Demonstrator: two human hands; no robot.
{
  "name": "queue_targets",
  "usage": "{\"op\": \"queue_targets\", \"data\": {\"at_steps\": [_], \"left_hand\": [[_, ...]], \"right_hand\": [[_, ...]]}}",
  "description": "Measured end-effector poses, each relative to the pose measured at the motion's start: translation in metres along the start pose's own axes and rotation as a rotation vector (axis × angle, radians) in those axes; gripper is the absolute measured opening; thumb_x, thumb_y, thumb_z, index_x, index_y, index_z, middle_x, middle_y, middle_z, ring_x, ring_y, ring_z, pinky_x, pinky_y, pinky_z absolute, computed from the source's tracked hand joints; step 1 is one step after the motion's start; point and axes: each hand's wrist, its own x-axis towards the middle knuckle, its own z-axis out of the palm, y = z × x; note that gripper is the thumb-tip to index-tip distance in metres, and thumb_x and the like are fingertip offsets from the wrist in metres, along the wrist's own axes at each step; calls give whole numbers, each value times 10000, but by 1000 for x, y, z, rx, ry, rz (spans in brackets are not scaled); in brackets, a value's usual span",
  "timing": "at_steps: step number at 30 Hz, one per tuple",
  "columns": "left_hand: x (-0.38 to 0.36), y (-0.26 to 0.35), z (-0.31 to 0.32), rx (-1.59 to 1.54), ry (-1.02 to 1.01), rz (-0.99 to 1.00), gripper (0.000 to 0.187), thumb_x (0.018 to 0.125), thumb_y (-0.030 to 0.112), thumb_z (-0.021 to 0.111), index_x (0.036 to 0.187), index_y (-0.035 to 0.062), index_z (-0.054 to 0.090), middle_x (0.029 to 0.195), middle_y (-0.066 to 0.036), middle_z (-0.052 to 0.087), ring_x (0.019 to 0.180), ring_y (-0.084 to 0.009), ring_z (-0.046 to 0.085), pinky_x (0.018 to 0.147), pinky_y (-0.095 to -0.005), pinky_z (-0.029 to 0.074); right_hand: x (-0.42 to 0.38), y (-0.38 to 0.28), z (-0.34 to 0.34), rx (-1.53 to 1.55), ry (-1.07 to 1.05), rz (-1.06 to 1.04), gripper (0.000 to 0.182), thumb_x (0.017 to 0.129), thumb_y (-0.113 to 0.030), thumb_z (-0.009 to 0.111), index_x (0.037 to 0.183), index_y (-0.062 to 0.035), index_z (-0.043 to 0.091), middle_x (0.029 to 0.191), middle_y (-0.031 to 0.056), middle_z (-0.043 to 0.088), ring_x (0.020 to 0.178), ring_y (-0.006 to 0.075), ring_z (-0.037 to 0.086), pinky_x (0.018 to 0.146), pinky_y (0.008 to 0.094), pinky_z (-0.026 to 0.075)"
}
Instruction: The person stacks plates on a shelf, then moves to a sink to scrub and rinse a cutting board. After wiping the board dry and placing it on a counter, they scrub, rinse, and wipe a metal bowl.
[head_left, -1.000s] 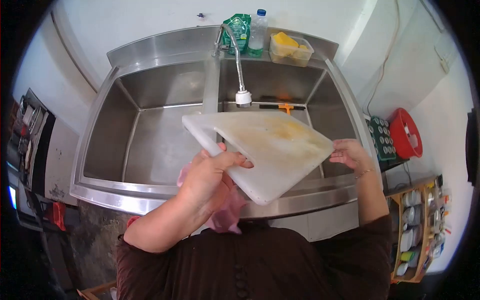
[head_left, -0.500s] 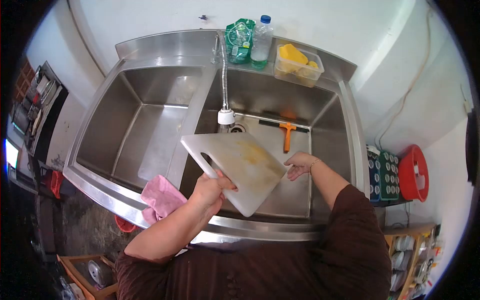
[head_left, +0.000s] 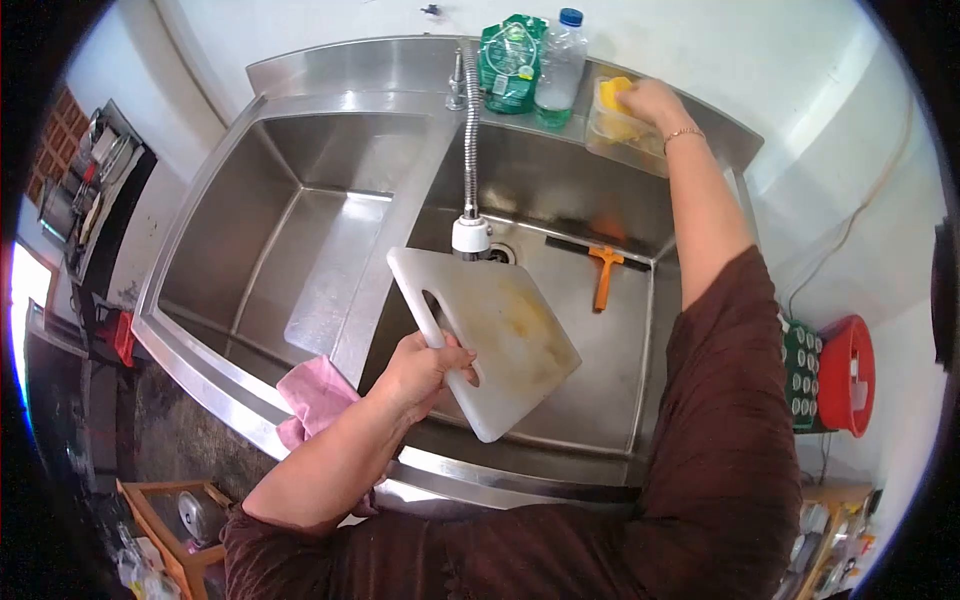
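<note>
My left hand (head_left: 425, 372) grips a white cutting board (head_left: 505, 335) by its handle slot. Tilted over the right sink basin, the board shows yellow-brown stains on its face. My right hand (head_left: 650, 103) is at a clear plastic container (head_left: 630, 148) on the back ledge, its fingers closed on a yellow sponge (head_left: 614, 95). The white head of a flexible faucet (head_left: 471, 236) hangs just behind the board. An orange squeegee (head_left: 603, 278) lies in the right basin.
A green pouch (head_left: 510, 65) and a blue-capped bottle (head_left: 560, 70) stand left of the container. Over the front rim hangs a pink cloth (head_left: 318, 398). The left basin (head_left: 325, 250) lies beyond the divider. A red basin (head_left: 848, 375) is at the far right.
My right hand has moved from beside the board up to the container and closed on the yellow sponge. My left hand still holds the board. The view has shifted slightly.
</note>
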Motion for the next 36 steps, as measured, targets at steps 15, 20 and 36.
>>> {"op": "queue_targets", "data": {"at_steps": [15,20,36], "left_hand": [[8,2,-1,144,53,-50,102,785,51,555,851,5,491,747,-91,524,653,-196,552,645,-324,462],[20,4,-8,136,96,36,193,789,-1,502,969,-27,438,797,-103,498,711,-209,542,699,-348,478],[38,-21,-8,85,362,-22,284,932,295,344,980,23,409,651,-50,412,489,-142,400,430,-293,349]], "right_hand": [[48,44,37,-317,-135,65,460,672,-394,656,954,-30,642,1017,190,605,944,318,585,805,357,466],[30,51,-2,232,106,169,432,647,-311,688,934,7,629,937,192,625,832,293,626,712,349,503],[-346,-97,112,507,-312,-213,407,795,-216,581,1092,27,444,1082,194,487,1003,333,473,882,384,365]]}}
